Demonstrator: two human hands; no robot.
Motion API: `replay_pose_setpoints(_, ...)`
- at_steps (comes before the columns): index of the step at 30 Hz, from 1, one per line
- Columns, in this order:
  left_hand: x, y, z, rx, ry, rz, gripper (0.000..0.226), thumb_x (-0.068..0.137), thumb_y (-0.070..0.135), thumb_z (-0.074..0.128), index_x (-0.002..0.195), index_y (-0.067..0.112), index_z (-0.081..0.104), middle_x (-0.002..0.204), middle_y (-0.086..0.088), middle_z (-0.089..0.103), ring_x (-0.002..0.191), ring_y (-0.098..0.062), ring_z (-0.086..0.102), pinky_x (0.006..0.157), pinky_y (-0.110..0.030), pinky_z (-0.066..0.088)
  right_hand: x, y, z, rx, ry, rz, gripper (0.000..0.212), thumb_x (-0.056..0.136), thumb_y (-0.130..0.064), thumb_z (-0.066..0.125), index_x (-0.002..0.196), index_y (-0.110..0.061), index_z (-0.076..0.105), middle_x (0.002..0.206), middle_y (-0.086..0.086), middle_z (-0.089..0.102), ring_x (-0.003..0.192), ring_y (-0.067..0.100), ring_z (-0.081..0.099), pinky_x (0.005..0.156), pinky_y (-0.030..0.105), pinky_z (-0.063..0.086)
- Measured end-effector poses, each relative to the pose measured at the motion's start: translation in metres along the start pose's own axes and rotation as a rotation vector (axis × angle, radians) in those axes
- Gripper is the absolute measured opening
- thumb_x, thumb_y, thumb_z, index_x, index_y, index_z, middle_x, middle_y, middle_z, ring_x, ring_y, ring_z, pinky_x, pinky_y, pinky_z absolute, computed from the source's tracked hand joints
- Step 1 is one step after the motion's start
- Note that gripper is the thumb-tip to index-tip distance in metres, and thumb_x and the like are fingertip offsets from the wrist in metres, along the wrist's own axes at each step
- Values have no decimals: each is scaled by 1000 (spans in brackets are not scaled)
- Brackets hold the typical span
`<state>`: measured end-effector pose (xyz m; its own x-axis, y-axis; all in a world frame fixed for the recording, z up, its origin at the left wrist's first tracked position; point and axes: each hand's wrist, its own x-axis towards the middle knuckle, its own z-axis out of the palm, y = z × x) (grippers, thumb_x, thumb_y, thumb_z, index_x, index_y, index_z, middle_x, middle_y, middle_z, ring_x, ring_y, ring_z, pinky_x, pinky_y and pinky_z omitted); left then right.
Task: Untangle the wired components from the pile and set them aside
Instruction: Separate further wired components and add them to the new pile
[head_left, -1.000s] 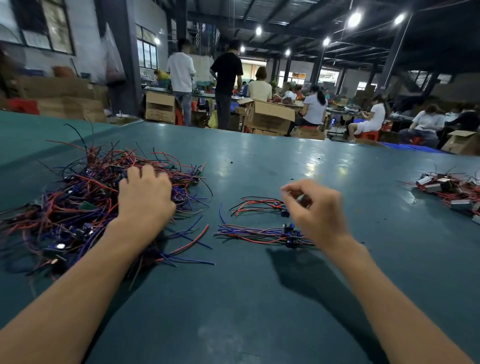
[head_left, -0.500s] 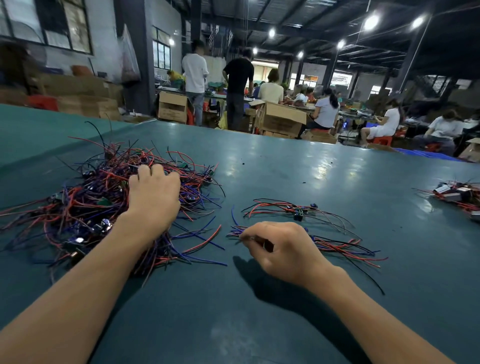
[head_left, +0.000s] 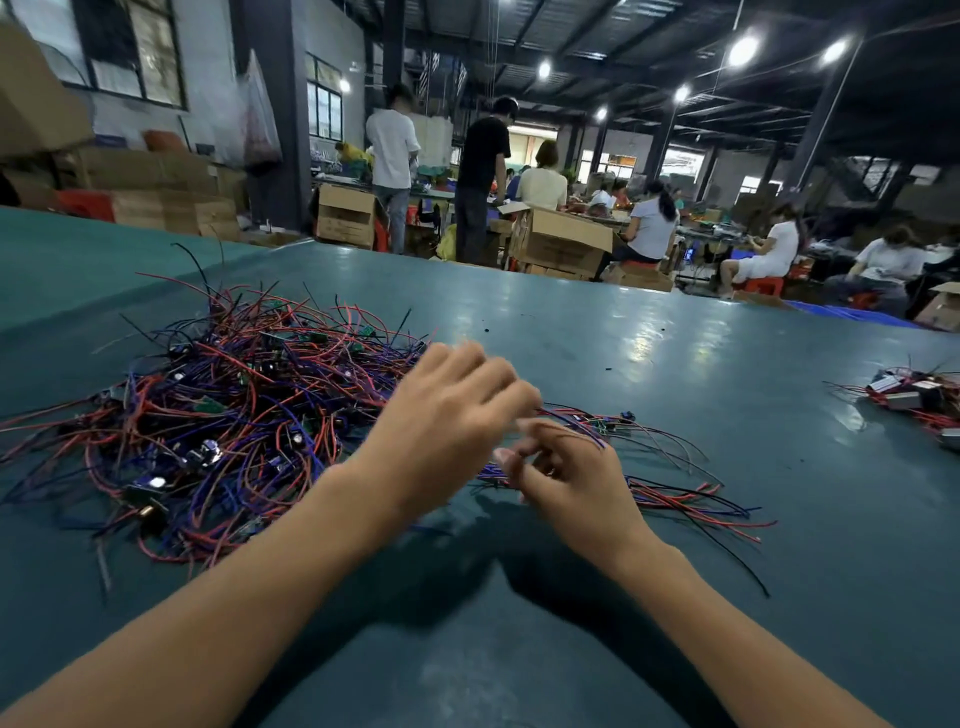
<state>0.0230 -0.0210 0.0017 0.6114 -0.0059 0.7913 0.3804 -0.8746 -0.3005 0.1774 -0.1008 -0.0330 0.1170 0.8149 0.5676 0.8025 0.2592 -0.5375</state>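
- Pile (head_left: 223, 415), left-centre of frame: tangled red, blue and black wires with small boards.
- Set-aside wires (head_left: 691, 493), centre-right, lie roughly parallel.
- Left hand (head_left: 441, 421): blurred, fingers loose; it has lifted off the pile since the earlier frame.
- Right hand (head_left: 571, 483): fingers curled; cannot tell whether it holds a wire.

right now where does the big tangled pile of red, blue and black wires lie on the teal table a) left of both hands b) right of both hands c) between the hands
a: the big tangled pile of red, blue and black wires spreads over the teal table to the left of the left hand and the right hand.
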Motion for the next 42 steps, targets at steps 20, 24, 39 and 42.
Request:
replay_pose_setpoints(20, -20, -8, 20, -564, -154, -288, 37, 98, 18, 65, 133, 7, 61, 103, 7, 67, 85, -4, 60, 82, -9, 42, 11, 6, -13, 1070, 64, 440, 16, 78, -20, 74, 87, -8, 79, 74, 14, 70, 65, 25, 69, 60, 30, 56)
replay_pose_setpoints(24, -19, -11, 24, -498, -101, -326, 27, 100, 16, 63, 123, 6, 68, 88, -1, 73, 78, -19, 68, 75, -32, 55, 14, 6, -22, 1075, 158, 473, 13, 78, -19, 74, 81, -7, 79, 70, 11, 68, 60, 23, 66, 59, 29, 57)
replay_pose_setpoints(39, -35, -57, 27, 193, -621, -689, 56, 97, 34, 46, 151, 30, 34, 134, -1, 55, 121, -29, 51, 98, -50, 38, 22, 20, -38, 1117, 430, 557, 15, 98, -19, 65, 91, -7, 68, 80, 5, 72, 68, 21, 70, 54, 31, 56)
replay_pose_setpoints(42, -36, -45, 36, 85, -736, -653, 69, 95, 40, 38, 159, 29, 15, 146, -1, 44, 132, -27, 39, 110, -54, 25, 21, 22, -38, 1150, 361, 562, 19, 99, -21, 63, 94, -3, 67, 83, 10, 72, 66, 22, 70, 54, 30, 56)
